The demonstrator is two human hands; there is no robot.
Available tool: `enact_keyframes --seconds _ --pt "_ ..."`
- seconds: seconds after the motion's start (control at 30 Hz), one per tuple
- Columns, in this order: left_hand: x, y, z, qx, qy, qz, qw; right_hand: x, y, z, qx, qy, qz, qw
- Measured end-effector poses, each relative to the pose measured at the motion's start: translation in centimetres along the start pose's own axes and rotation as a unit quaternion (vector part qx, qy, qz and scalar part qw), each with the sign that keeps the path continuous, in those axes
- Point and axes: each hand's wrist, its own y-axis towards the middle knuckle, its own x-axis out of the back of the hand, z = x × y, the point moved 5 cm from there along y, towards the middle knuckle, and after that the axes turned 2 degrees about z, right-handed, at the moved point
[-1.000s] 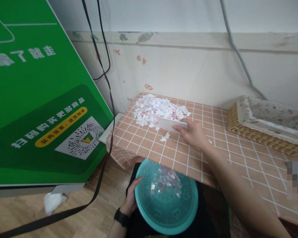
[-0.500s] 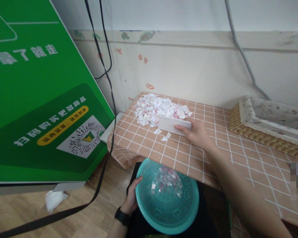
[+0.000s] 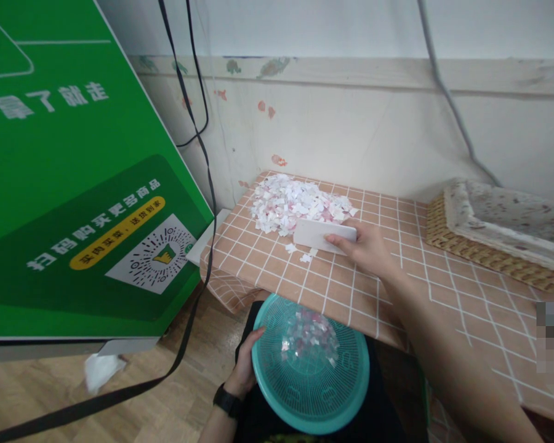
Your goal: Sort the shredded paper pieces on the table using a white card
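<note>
A flat white rectangular scraper (image 3: 311,236) stands on its long edge on the table, and my right hand (image 3: 367,245) grips its right end. Just behind it lies a heap of small white and pinkish paper-like scraps (image 3: 289,200). A few loose scraps (image 3: 306,258) sit on the near side of the scraper. Below the table edge, my left hand (image 3: 247,363) holds the rim of a round teal plastic basket (image 3: 323,400), thumb over the edge. Shiny clear and pink bits (image 3: 311,335) lie inside that basket.
The table wears a brown checked cloth (image 3: 397,215). On its right stands a lined wicker basket (image 3: 484,252). A big green sign (image 3: 74,184) leans at the left, with a black strap (image 3: 203,160) hanging before it. A white crumpled item (image 3: 102,371) lies on the floor.
The scraper and my right hand have shifted very slightly toward me, leaving a thin gap to the heap. The teal basket and my left hand look almost the same.
</note>
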Motion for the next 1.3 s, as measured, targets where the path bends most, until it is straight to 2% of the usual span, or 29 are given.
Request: enact_keyframes --seconds 0.2,0.4,0.57,0.77,0.93,1.1,1.3 --pt "-0.1 -0.1 -0.1 0.002 0.001 0.001 1.000 -0.4 -0.1 0.4 0.008 0.028 0.045 0.999" --pt "0.0 -0.1 -0.1 -0.007 -0.002 -0.004 1.000 0.6 -0.1 0.3 -0.006 -0.004 0.019 1.000" --pt "0.1 0.0 -0.1 -0.006 0.000 -0.005 1.000 0.0 -0.2 0.6 0.006 0.010 0.057 0.998" --pt "0.1 -0.1 -0.2 -0.011 0.004 -0.006 1.000 0.7 -0.3 0.6 0.000 -0.001 0.024 1.000" --pt "0.1 -0.1 -0.2 -0.006 0.002 -0.007 1.000 0.5 -0.3 0.7 0.000 -0.010 0.049 0.999" --pt "-0.3 -0.3 -0.3 -0.001 -0.001 -0.001 1.000 1.9 0.0 -0.3 -0.034 -0.024 -0.007 0.999" --pt "-0.2 -0.3 -0.2 0.002 -0.006 -0.003 1.000 0.8 -0.1 0.1 -0.014 -0.021 0.015 1.000"
